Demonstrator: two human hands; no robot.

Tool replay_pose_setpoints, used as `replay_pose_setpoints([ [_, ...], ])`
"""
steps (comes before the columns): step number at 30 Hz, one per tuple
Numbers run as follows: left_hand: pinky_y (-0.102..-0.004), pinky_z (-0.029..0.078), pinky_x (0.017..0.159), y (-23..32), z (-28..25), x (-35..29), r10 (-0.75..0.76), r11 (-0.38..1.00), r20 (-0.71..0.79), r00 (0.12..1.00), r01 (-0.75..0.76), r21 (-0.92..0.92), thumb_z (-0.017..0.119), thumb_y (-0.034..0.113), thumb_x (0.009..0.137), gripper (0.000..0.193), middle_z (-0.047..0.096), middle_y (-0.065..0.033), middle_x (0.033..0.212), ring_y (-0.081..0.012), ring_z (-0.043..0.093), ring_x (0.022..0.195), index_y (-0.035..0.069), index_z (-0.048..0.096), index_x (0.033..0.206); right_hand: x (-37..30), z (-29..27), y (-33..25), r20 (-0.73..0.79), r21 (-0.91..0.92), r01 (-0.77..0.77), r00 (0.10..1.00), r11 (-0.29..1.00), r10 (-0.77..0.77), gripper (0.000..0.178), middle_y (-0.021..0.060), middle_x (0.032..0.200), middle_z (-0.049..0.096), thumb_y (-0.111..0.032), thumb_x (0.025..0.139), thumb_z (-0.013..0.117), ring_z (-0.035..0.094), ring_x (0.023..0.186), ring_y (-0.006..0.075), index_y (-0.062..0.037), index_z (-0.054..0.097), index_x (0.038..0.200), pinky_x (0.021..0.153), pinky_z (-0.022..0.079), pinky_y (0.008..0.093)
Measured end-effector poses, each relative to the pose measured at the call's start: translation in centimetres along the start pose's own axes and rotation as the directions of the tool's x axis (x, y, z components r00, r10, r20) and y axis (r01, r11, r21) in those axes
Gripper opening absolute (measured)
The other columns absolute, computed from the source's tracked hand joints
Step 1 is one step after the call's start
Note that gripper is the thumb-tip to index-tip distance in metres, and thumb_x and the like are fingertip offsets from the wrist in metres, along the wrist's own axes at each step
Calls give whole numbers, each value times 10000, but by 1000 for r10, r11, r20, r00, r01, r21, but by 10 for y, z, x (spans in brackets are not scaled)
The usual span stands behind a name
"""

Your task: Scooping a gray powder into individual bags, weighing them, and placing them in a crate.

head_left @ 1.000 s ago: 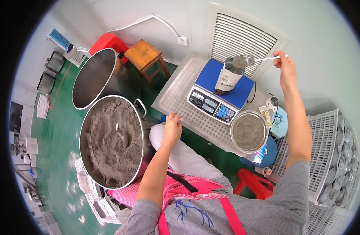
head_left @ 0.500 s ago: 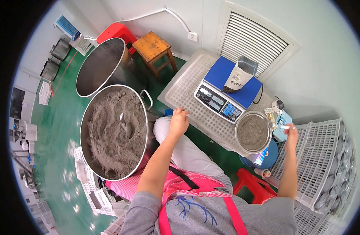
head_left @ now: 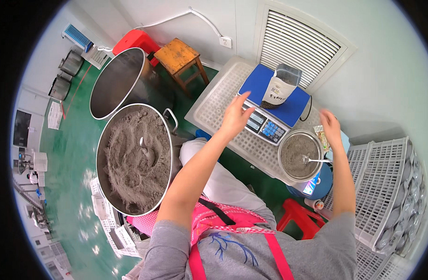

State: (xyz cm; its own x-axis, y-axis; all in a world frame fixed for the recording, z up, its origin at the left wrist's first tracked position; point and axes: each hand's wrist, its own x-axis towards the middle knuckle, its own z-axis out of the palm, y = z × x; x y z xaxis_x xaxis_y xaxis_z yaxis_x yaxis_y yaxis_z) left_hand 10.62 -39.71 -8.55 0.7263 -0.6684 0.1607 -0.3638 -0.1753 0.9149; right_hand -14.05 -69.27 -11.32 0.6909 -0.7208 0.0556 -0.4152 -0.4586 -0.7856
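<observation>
My left hand is open, with fingers apart, beside the front left of the blue-topped scale. On the scale stands a white pouch, its top gaping and dark contents showing in its lower window. My right hand is at the right of the scale, apart from the pouch; its fingers look stretched out but slightly blurred, with nothing seen in them. Below it, a round metal bowl of grey-brown powder holds a spoon, its handle over the right rim.
A large metal pot of the same powder, with a scoop in it, stands at left. Behind it are another metal pot and a wooden stool. White crates with silvery pouches stand at right; a red stool is near me.
My right hand has let go of the spoon, which now rests in the bowl, and moved up beside the scale. My left hand has moved right and forward to the scale, opening.
</observation>
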Motion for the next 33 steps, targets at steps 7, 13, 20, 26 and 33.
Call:
replay_pose_setpoints([
  [7,-418,506,763,41,34,57,204,951,-24,979,-193,241,660,151,900,224,677,-198,1027,-358,643,847,16,683,1077,73,58,-122,164,229,216,952,949,-257,216,143,1009,728,-123,980,549,690,825,202,7,653,1117,761,530,321],
  [13,-449,506,669,47,-3,-7,343,917,-36,939,-326,230,634,103,894,86,646,-145,889,-377,645,815,50,662,955,-18,73,-153,5,57,491,871,870,-492,125,148,825,695,-49,928,558,693,748,246,3,671,929,651,512,332],
  [20,-397,531,701,-31,-6,-106,149,957,-5,989,-143,252,641,51,884,113,682,-133,981,-354,669,832,52,679,990,-76,132,-68,209,10,465,865,885,-457,126,134,830,680,-67,881,598,676,754,301,-26,690,957,687,520,381],
  [26,-368,524,715,-13,-36,-105,-120,938,187,975,50,342,742,161,832,370,654,-100,1248,-257,673,771,65,653,1178,-74,109,-113,525,56,267,812,962,-255,346,149,1112,691,-209,865,681,678,928,320,-99,670,1193,796,529,401],
  [33,-450,527,803,-23,-15,-99,-87,922,291,953,-34,386,655,164,884,253,703,-156,1056,-368,668,911,88,701,1121,-76,139,-90,559,-102,422,773,901,-299,169,116,968,718,-199,878,665,681,836,316,-108,746,995,738,531,410],
])
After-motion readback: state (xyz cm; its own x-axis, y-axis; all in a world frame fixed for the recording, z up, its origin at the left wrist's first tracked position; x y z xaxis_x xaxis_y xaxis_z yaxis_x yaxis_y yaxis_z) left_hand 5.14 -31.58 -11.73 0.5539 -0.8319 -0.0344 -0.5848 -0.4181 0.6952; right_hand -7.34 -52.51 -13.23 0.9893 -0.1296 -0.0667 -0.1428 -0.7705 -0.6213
